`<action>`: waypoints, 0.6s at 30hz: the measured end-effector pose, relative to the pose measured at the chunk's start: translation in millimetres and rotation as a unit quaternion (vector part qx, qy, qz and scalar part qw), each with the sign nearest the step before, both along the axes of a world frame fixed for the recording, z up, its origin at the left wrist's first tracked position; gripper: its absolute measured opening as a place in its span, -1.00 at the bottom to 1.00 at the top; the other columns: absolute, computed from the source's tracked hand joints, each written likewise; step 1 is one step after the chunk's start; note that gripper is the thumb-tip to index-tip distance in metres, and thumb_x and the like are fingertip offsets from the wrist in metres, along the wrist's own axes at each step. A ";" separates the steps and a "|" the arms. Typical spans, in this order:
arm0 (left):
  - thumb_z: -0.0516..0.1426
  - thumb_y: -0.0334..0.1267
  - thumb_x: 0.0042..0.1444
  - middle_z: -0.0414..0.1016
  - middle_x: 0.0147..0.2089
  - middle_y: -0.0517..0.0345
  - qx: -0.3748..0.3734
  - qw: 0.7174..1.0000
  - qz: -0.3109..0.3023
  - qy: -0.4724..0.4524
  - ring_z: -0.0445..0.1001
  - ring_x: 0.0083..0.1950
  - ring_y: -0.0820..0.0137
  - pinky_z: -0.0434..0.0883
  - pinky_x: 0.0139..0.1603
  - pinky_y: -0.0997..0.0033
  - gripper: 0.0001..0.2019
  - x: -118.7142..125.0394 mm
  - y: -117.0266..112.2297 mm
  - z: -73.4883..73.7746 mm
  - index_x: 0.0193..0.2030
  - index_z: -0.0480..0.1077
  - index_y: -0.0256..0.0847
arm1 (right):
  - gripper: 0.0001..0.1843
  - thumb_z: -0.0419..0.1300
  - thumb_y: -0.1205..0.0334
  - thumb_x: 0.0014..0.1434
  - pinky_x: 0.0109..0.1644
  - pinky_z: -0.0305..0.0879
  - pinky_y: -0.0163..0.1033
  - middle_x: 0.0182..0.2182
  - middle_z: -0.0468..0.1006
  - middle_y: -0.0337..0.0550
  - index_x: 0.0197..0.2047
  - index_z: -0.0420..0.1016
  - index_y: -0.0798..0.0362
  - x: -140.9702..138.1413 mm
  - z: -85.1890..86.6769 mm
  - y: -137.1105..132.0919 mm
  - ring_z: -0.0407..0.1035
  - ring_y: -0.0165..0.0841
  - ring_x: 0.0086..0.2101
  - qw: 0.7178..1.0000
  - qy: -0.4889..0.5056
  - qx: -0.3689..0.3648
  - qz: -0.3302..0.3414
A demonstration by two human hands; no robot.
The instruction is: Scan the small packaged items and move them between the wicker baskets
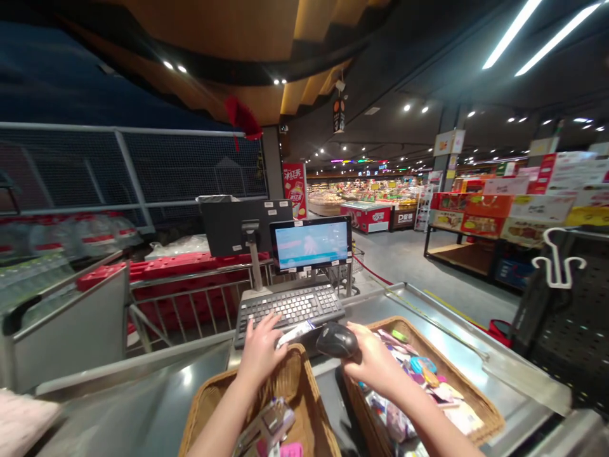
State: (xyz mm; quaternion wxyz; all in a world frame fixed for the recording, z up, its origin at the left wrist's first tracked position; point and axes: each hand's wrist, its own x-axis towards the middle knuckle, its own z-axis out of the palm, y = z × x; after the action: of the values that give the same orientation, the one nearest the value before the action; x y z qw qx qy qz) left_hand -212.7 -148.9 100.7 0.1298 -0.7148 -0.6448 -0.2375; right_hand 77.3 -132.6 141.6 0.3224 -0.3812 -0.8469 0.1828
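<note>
I stand at a supermarket checkout. My left hand is closed on a small white packaged item, held over the far rim of the left wicker basket. My right hand grips a black handheld barcode scanner, whose head is right next to the item. A grey keyboard lies just beyond both hands. Behind it stands a small customer screen, lit blue, and a larger monitor seen from the back. The right wicker basket holds several small colourful packets.
The steel counter runs under the baskets. Metal railings and red crates stand to the left, with a mesh fence behind them. A black pegboard stand with white hooks is at the right. Shop shelves with boxes fill the far right.
</note>
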 end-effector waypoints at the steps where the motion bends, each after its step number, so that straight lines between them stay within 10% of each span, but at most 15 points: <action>1: 0.15 -0.28 0.04 0.43 0.26 0.01 -0.006 1.000 0.006 0.000 0.26 0.36 0.02 -0.06 0.37 -0.39 -0.90 -3.7 -5.6 -1.6 -0.38 0.52 -0.10 | -0.54 0.15 0.44 -0.13 0.23 0.22 -0.08 -0.05 0.57 -0.04 -0.11 0.54 0.04 -3.7 -0.9 -1.3 0.36 -0.14 0.07 1.000 0.000 0.003 0.013; 18: 0.17 -0.30 0.02 0.46 0.23 0.02 -0.140 0.989 0.042 -0.013 0.23 0.37 0.06 -0.14 0.40 -0.33 -0.92 -44.1 -93.3 -61.1 -0.39 0.52 -0.13 | -0.80 0.17 0.40 -0.13 0.12 0.23 -0.11 -0.18 0.58 -0.06 -0.37 0.53 0.06 -71.0 -39.7 -32.1 0.40 -0.13 -0.05 0.992 -0.073 -0.071 0.080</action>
State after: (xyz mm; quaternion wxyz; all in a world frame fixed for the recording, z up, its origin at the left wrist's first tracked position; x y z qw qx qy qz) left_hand -256.9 -242.2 39.6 0.0297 -0.6954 -0.7026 -0.1481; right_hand 6.3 -164.7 101.9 0.2160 -0.3464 -0.8809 0.2396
